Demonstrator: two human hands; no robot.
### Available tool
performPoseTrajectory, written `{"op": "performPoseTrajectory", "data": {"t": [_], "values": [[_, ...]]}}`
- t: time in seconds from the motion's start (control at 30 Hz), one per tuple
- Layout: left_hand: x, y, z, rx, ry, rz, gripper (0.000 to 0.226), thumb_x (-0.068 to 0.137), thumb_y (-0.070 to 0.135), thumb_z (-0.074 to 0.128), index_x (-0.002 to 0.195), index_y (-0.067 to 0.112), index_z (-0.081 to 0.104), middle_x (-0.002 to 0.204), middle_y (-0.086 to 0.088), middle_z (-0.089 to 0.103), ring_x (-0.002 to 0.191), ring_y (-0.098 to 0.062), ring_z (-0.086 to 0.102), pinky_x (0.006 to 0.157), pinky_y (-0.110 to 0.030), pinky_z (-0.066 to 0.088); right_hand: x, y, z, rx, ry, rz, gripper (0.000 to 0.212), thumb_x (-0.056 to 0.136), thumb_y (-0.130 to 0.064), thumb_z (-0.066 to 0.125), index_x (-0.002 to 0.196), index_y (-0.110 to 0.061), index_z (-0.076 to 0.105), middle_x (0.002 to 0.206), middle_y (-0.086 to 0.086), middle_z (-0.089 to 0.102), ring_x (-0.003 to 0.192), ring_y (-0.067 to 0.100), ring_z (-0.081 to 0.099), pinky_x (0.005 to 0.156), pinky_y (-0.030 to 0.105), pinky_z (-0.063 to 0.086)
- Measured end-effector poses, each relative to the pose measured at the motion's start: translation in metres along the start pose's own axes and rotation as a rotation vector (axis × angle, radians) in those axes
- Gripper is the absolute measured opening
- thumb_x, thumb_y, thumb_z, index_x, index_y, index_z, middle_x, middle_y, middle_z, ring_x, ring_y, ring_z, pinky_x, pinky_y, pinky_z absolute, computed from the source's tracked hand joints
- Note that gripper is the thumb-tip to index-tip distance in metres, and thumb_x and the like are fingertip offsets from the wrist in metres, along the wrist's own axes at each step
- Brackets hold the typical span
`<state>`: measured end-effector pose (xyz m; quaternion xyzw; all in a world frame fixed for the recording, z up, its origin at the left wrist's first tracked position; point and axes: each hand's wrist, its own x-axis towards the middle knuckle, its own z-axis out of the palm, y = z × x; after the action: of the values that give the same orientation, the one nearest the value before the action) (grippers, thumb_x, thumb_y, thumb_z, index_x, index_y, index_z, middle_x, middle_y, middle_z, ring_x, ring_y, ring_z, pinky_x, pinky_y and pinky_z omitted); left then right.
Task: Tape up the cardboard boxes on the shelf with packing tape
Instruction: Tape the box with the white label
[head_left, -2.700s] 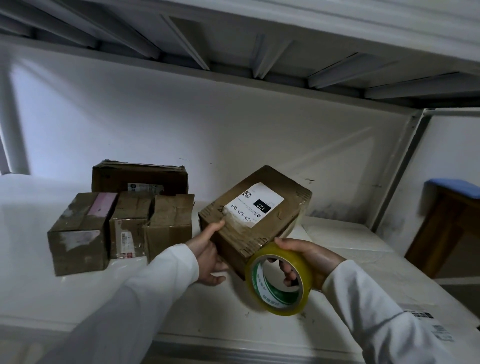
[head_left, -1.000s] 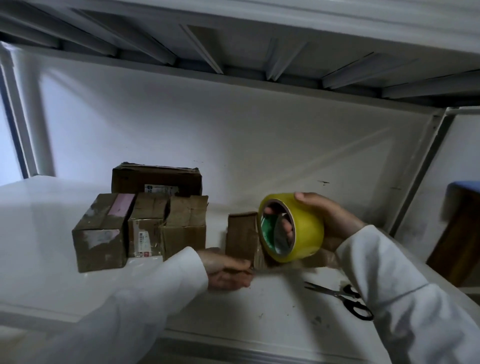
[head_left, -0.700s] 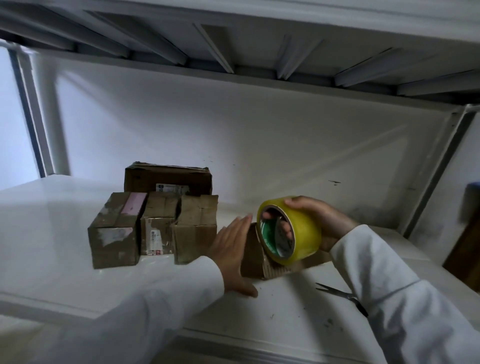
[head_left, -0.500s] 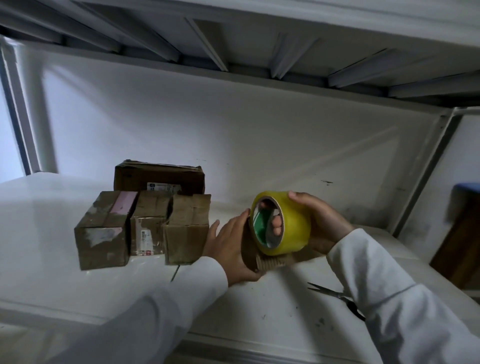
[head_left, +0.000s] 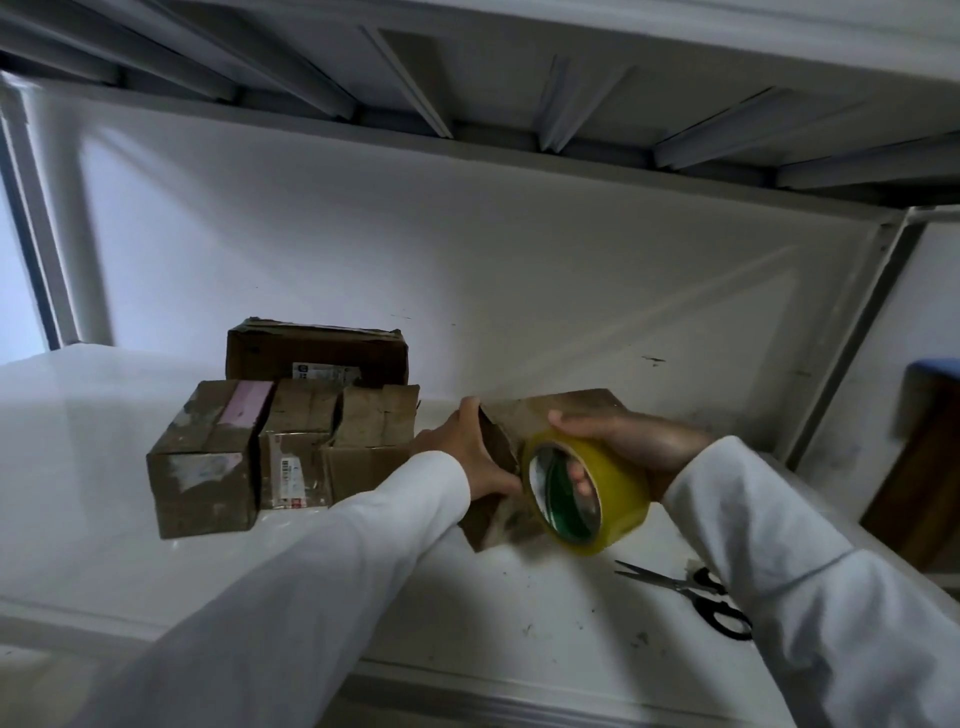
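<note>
No text can be read. Two cardboard boxes carry white labels — one on the back box (head_left: 317, 353), one with a barcode-like strip and red marks on the middle front box (head_left: 293, 470) — both too blurred to make out.

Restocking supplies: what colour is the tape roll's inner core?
Green inside the yellow tape roll, seen in the head view.

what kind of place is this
Probably a storeroom or parcel-packing area: a white metal shelf holds worn cardboard boxes with shipping labels, with a packing tape roll and scissors at hand.
</note>
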<state>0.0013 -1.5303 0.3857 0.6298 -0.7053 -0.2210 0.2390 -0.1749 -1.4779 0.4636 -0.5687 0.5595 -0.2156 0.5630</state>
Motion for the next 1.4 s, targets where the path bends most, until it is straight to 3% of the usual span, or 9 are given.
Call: {"op": "performPoseTrajectory", "data": {"t": [0.1,0.27,0.43,0.57,0.73,0.93,1.13,1.23,1.4], "values": [[0.0,-0.005,0.005,-0.1,-0.072,-0.076,0.113,0.034,0.07,0.077,0.127,0.029,0.026,0.12,0.003,0.054,0.106,-0.023,0.056,0.091,-0.044,0.05,0.006,0.022,0.008,-0.061,-0.006,0.115,0.04,0.087,-0.048,0.057,0.076,-0.009,0.062,0.058,0.002,0.064,0.049,0.013,0.06,0.058,0.026,0.05],[0.0,-0.005,0.009,-0.09,-0.054,-0.075,0.11,0.042,0.068,0.08,0.128,0.027,0.026,0.124,0.002,0.052,0.109,-0.022,0.056,0.092,-0.04,0.05,0.003,0.044,0.004,-0.018,-0.031,-0.026,0.044,0.086,-0.051,0.053,0.074,-0.01,0.061,0.059,0.003,0.064,0.052,0.013,0.061,0.061,0.025,0.051],[0.003,-0.005,0.01,-0.076,-0.056,-0.099,0.114,0.045,0.067,0.081,0.134,0.025,0.023,0.132,-0.001,0.049,0.116,-0.025,0.053,0.097,-0.042,0.047,-0.008,0.056,0.003,0.002,-0.067,-0.144,0.034,0.079,-0.041,0.068,0.092,-0.01,0.063,0.091,0.021,0.067,0.077,0.023,0.063,0.071,0.027,0.056],[0.007,-0.001,0.005,-0.05,-0.168,-0.126,0.118,0.057,0.049,0.086,0.141,0.017,0.009,0.141,-0.006,0.04,0.127,-0.028,0.043,0.107,-0.043,0.037,-0.003,0.055,0.002,-0.13,-0.029,-0.153,0.029,0.091,-0.033,0.056,0.074,-0.01,0.06,0.058,0.004,0.065,0.054,0.015,0.062,0.069,0.03,0.053],[0.007,-0.003,-0.036,0.184,-0.502,-0.172,0.129,0.065,0.046,0.081,0.149,0.018,-0.013,0.156,-0.007,0.018,0.143,-0.03,0.019,0.116,-0.038,0.021,0.012,0.08,0.008,-0.099,0.058,-0.189,0.026,0.085,-0.027,0.065,0.069,-0.007,0.062,0.053,0.006,0.064,0.048,0.017,0.06,0.069,0.031,0.053],[0.003,0.037,-0.033,0.041,-0.087,0.005,0.097,0.085,0.064,0.05,0.152,0.011,0.004,0.157,-0.009,0.019,0.142,-0.029,0.025,0.111,-0.035,0.028,0.019,0.085,0.008,-0.011,0.042,-0.148,0.039,0.054,-0.038,0.07,0.073,-0.005,0.064,0.057,0.009,0.064,0.048,0.019,0.061,0.057,0.026,0.052],[0.001,0.047,0.004,0.526,-0.196,0.044,0.12,0.069,0.078,0.056,0.151,0.013,-0.003,0.159,-0.01,0.004,0.145,-0.031,0.008,0.117,-0.051,0.007,0.031,0.109,0.023,0.012,0.114,-0.088,0.032,0.074,-0.038,0.07,0.09,-0.012,0.062,0.07,0.007,0.065,0.061,0.017,0.062,0.063,0.026,0.053],[0.006,0.045,0.003,0.501,-0.177,0.025,0.121,0.067,0.076,0.06,0.151,0.013,0.0,0.156,-0.011,0.013,0.142,-0.033,0.016,0.114,-0.049,0.02,0.039,0.11,0.026,-0.086,0.143,-0.028,0.053,0.067,-0.053,0.068,0.107,-0.018,0.06,0.09,0.009,0.069,0.083,0.024,0.065,0.084,0.035,0.055],[0.008,0.047,-0.01,0.32,-0.181,-0.063,0.111,0.07,0.071,0.064,0.151,0.013,0.012,0.152,-0.013,0.026,0.138,-0.033,0.027,0.107,-0.039,0.034,0.019,0.092,0.007,0.016,0.054,-0.119,0.021,0.084,-0.027,0.067,0.092,-0.009,0.063,0.063,0.005,0.066,0.055,0.016,0.063,0.058,0.026,0.053]]}}
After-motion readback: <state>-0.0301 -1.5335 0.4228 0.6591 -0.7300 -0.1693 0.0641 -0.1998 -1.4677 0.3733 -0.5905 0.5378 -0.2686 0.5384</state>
